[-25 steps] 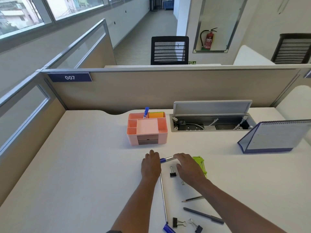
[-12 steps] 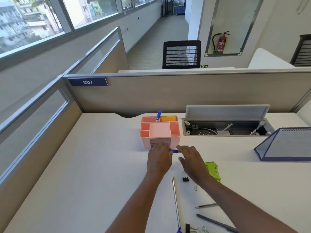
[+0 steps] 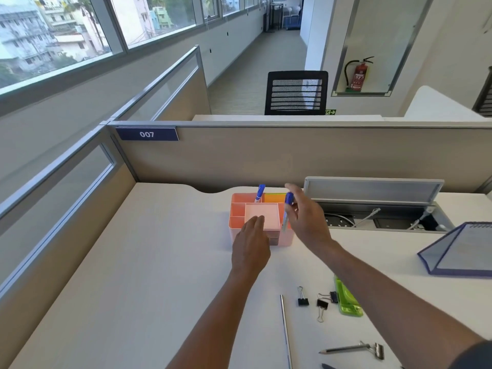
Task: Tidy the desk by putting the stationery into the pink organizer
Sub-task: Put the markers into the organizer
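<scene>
From the head camera, your right hand [image 3: 306,217] pinches a blue-capped pen [image 3: 287,210] upright, cap up, over the right edge of the pink organizer [image 3: 237,209]; its lower tip blurs against the organizer wall, so you cannot tell whether it has entered a compartment. Your left hand [image 3: 251,245] lies with straight, relaxed fingers on the organizer's front, covering part of its front wall and the large middle tray. A second blue pen [image 3: 259,193] stands in a back compartment, its lower half hidden.

On the counter [image 3: 133,262] nearer you lie two black binder clips [image 3: 303,298], a third mostly tucked against the green stapler [image 3: 347,299], and a long thin metal rod [image 3: 285,328] running out of the bottom edge. A pencil [image 3: 343,349] touches a silver clip [image 3: 375,348]. A dark tip at the bottom edge is cut off and too small to identify.
</scene>
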